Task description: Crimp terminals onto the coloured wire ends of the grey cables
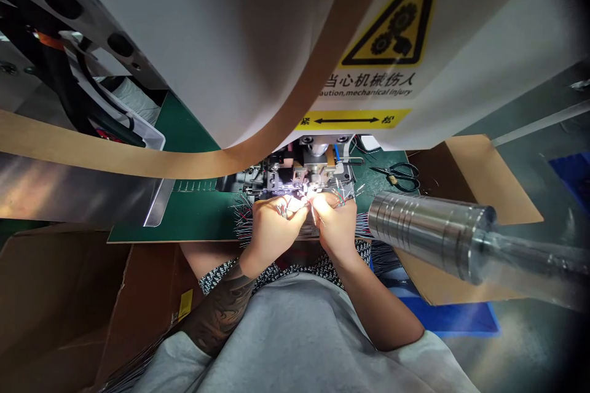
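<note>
My left hand (276, 226) is closed on thin wires, whose stripped ends stick out by its fingers. Beside it, my right hand (338, 221) pinches more thin wires, with a few coloured ends showing above the knuckles. The fingertips of both hands nearly meet under the bright light at the front of the machine head (317, 166). A bundle of wires (244, 219) lies left of and beneath my hands, and its other side shows right of my right hand.
Black scissors (401, 177) lie on the green table (193, 215). A metal cylinder (433, 233) juts in from the right. Cardboard boxes (483, 178) flank the table. A brown paper strip (184, 164) hangs across the white machine housing (221, 43). A blue tray (452, 317) sits lower right.
</note>
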{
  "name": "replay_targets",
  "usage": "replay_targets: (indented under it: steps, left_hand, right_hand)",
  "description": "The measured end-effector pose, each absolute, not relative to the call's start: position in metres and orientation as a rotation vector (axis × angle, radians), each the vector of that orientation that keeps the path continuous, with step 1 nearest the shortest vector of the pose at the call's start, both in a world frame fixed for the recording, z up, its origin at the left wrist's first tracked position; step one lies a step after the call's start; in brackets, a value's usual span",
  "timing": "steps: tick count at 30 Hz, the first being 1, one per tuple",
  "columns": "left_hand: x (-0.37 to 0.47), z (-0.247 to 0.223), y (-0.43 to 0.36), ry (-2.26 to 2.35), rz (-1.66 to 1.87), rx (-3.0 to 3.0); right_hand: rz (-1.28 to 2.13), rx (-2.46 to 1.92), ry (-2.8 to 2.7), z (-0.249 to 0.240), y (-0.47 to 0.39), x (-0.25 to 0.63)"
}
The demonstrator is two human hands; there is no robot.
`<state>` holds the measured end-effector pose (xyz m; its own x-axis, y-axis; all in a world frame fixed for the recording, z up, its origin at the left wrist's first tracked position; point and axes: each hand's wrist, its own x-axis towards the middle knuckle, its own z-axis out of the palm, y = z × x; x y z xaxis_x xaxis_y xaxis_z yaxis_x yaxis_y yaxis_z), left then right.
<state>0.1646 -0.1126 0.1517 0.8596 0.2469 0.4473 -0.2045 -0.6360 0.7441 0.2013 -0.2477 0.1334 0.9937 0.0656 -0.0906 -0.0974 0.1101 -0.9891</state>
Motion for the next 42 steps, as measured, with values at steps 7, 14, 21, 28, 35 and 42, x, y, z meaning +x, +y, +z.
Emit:
replay_targets:
  steps: [7, 14, 21, 28, 35, 42]
  left_hand:
    - [0.159, 0.160, -0.103, -0.060, 0.524, 2.164]
    - [0.149, 0.170, -0.097, -0.192, 0.535, 2.093]
    - [0.144, 0.174, -0.098, -0.240, 0.514, 2.020]
    - [0.138, 0.175, -0.093, -0.281, 0.489, 2.040]
    - [0.129, 0.185, -0.098, -0.199, 0.474, 1.952]
    - [0.126, 0.186, -0.106, -0.168, 0.540, 1.960]
  right_hand:
    - [0.144, -1.500, -0.026, 0.145, -0.252, 0.192]
    - [0.127, -1.496, -0.149, 0.154, -0.257, 0.181]
    - [0.120, -1.510, -0.209, 0.157, -0.259, 0.178]
    - [0.220, -1.441, -0.119, 0.146, -0.265, 0.176]
    - [0.216, -1.466, -0.241, 0.153, -0.264, 0.175]
    - [0.263, -1.276, -0.229, 0.144, -0.269, 0.174]
